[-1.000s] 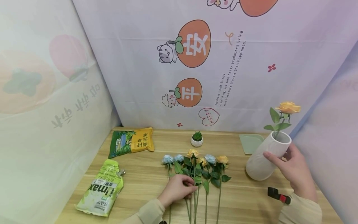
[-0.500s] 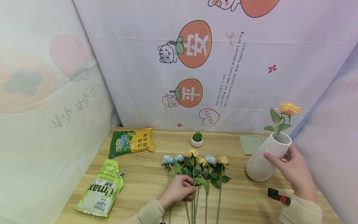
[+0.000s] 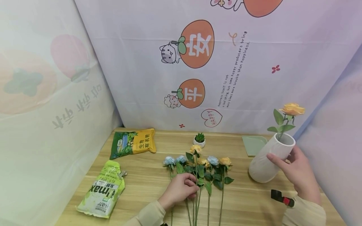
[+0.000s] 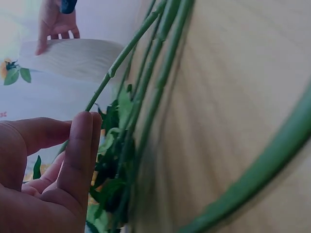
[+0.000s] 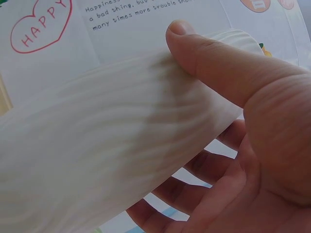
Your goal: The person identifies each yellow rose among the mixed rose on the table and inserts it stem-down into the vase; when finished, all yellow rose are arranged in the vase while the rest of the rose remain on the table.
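Between thumb and fingers, my left hand [image 3: 178,190] pinches the green stem [image 4: 125,58] of a yellow rose [image 3: 195,148]. That bloom stands out beyond the row of other roses. On the table beside and under this hand lie several more long-stemmed flowers, with blue roses [image 3: 169,161] and yellow roses [image 3: 225,161] among dark leaves. At the right, my right hand [image 3: 301,174] grips a white ribbed vase [image 3: 261,164] near its mouth, thumb on the near side and fingers behind. The vase leans to the right, and one yellow rose [image 3: 293,109] stands in it.
A small potted succulent [image 3: 199,140] sits at the back, just beyond the held bloom. Behind the vase lies a pale green tray [image 3: 253,145]. Two bags, one yellow-green [image 3: 133,143] and one lime [image 3: 101,191], lie at left. Printed cloth walls [image 3: 147,78] enclose the table.
My left hand has shifted slightly up and away with the pinched stem, so its yellow bloom now sits farther back, near the succulent. The right hand and vase stay put.
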Demonstrator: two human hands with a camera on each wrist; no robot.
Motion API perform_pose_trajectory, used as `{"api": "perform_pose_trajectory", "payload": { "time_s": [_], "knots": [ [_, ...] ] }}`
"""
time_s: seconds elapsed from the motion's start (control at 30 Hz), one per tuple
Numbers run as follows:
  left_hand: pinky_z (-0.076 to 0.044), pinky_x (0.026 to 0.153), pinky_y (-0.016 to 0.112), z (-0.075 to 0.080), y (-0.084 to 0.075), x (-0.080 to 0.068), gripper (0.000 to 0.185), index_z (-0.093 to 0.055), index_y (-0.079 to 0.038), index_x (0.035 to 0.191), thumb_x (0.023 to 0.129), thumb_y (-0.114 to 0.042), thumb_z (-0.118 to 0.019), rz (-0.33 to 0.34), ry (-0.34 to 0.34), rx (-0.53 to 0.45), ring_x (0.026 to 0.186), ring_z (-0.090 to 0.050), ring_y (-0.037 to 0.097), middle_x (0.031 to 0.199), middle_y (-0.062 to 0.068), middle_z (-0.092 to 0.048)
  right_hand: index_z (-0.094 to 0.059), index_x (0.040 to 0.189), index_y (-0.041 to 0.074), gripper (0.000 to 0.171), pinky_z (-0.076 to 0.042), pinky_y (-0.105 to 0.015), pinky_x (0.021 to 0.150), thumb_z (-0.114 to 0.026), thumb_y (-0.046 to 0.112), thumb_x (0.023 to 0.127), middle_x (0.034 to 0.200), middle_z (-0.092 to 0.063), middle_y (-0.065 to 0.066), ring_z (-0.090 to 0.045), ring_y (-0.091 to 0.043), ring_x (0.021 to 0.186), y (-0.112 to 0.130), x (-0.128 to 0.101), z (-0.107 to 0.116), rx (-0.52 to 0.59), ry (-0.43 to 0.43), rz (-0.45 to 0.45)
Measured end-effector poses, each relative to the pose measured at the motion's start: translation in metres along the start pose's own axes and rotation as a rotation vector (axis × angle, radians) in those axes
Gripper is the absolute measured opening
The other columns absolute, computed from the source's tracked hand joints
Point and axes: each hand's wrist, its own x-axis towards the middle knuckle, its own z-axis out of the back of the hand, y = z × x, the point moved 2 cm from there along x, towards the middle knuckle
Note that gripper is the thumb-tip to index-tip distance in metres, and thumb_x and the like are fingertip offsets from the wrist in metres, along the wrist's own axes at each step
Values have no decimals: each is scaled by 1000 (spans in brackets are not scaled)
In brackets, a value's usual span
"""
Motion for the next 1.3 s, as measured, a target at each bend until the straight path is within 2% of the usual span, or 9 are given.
{"api": "perform_pose_trajectory", "payload": {
  "time_s": [0.13, 0.47, 0.6, 0.7, 0.8, 0.93, 1.03, 1.2, 1.3],
  "knots": [
    [-67, 71, 38, 7, -19, 3, 27, -72, 1, 120, 95, -5, -81, -69, -11, 0, 77, -78, 29, 94, 9, -78, -27, 171, 21, 89, -47, -9, 79, -78, 40, 101, 166, -37, -27, -44, -47, 141, 1, 0, 0, 5, 3, -8],
    [-67, 77, 38, 26, -78, 14, 30, -68, -1, 127, 100, -9, -78, -218, -38, 60, 81, -77, 22, 102, 7, -78, -26, 172, 17, 91, -49, -10, 81, -78, 41, 101, 167, -37, -29, -44, -49, 141, 1, -1, 0, 1, 3, -18],
    [-67, 75, 34, 30, -102, 20, 30, -69, -2, 128, 100, -9, -77, -280, -54, 101, 82, -78, 21, 102, 6, -78, -25, 172, 17, 92, -57, -34, 100, -78, 42, 101, 168, -36, -28, -43, -50, 143, 1, 0, 0, -3, 6, -26],
    [-67, 74, 32, 31, -121, 25, 30, -69, -3, 129, 101, -8, -77, -319, -62, 118, 82, -78, 22, 102, 6, -77, -25, 172, 18, 92, -54, -56, 107, -77, 43, 101, 169, -35, -28, -43, -51, 143, 1, 0, 0, -2, 9, -32],
    [-67, 76, 33, 31, -141, 30, 32, -69, -2, 130, 100, -9, -78, -355, -77, 154, 84, -78, 23, 102, 5, -78, -25, 172, 16, 93, -57, -37, 101, -78, 44, 101, 168, -36, -29, -44, -52, 143, 2, 0, 1, 4, 10, -31],
    [-67, 76, 33, 30, -170, 39, 34, -69, 0, 132, 100, -7, -78, -433, -86, 186, 84, -78, 21, 104, 7, -78, -24, 172, 14, 94, -58, -38, 101, -78, 44, 100, 168, -35, -29, -43, -53, 144, 3, 0, 1, 4, 15, -31],
    [-66, 76, 31, 27, -192, 45, 33, -69, 0, 132, 100, -8, -77, -503, -92, 214, 83, -78, 16, 105, 8, -79, -25, 171, 14, 94, -57, -50, 103, -78, 44, 100, 168, -36, -28, -43, -53, 144, 4, -1, 2, 1, 16, -30],
    [-65, 75, 27, 13, -226, 53, 32, -71, -4, 130, 101, -14, -79, -577, -95, 247, 80, -77, 9, 100, -2, -78, -29, 170, 13, 91, -54, -21, 85, -78, 44, 100, 165, -40, -28, -46, -50, 141, 5, -2, 2, -3, 6, -27],
    [-65, 75, 27, 0, -245, 58, 27, -73, -6, 126, 100, -13, -79, -629, -88, 225, 79, -76, 7, 98, -3, -78, -28, 170, 13, 92, -53, -21, 87, -78, 43, 100, 165, -40, -27, -45, -49, 142, 5, -2, 1, 9, 10, -29]
  ]
}}
